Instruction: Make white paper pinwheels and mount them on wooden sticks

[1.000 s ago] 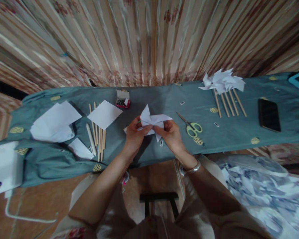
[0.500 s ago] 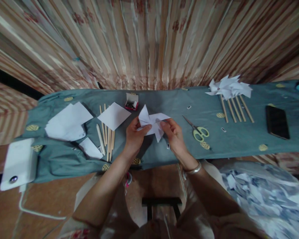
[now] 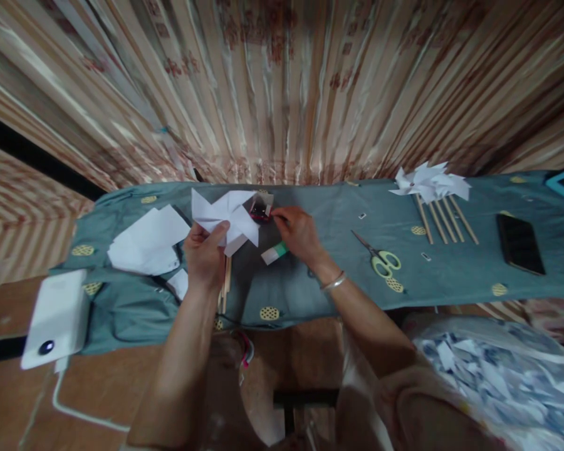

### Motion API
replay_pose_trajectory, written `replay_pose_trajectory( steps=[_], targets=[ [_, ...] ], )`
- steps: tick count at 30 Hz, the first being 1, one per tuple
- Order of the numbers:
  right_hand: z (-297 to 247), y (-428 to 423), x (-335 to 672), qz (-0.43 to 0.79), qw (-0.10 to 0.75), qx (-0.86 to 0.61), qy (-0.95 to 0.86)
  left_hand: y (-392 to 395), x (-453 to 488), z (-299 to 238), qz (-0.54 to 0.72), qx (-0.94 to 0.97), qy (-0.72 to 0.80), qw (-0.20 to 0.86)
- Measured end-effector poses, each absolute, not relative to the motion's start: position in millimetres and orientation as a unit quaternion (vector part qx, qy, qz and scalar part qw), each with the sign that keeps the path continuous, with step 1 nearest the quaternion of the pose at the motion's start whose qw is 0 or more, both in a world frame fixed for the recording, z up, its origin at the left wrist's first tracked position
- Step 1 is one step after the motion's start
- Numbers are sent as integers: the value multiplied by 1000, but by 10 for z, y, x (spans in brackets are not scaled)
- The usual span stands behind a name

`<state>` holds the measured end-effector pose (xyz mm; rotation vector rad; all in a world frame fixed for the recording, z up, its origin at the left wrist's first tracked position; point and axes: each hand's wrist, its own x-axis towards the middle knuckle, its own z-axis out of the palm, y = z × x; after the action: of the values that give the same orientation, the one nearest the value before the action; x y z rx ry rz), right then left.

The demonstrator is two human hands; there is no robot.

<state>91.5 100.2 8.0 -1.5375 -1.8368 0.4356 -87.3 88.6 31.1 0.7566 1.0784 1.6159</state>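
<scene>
My left hand (image 3: 205,254) is closed on a folded white paper pinwheel (image 3: 225,216), held up over the wooden sticks (image 3: 225,285) on the teal cloth (image 3: 338,275). Further right, my right hand (image 3: 297,230) reaches with pinched fingers to the small open box of pins (image 3: 261,207). Whether those fingers hold a pin is hidden. A white and green glue stick (image 3: 275,253) lies just under that hand's palm.
A stack of white paper squares (image 3: 145,241) lies at the left. Green-handled scissors (image 3: 378,257), several finished pinwheels on sticks (image 3: 432,188) and a black phone (image 3: 519,243) lie to the right. A white device (image 3: 56,316) sits at the far left, paper scraps (image 3: 489,369) at lower right.
My left hand has carried the pinwheel leftward alone. My right hand let go of it and moved up to the pin box. The camera view has shifted.
</scene>
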Motion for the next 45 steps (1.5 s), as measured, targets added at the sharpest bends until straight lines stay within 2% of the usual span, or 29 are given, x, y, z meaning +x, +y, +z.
replay_pose_trajectory(
  steps=[3, 9, 17, 36, 45],
  targets=[
    [236, 1279, 822, 82, 154, -575, -800, 902, -954, 320, 677, 316, 441, 498],
    [280, 1615, 656, 51, 17, -500, -865, 888, -922, 358, 686, 309, 430, 499],
    [333, 1714, 623, 74, -7, -505, -860, 894, -926, 341, 677, 326, 437, 493],
    [269, 1742, 608, 84, 14, -503, -860, 878, -879, 382, 676, 294, 446, 507],
    [285, 1733, 568, 83, -7, -527, -846, 884, -867, 375, 688, 287, 432, 507]
  ],
)
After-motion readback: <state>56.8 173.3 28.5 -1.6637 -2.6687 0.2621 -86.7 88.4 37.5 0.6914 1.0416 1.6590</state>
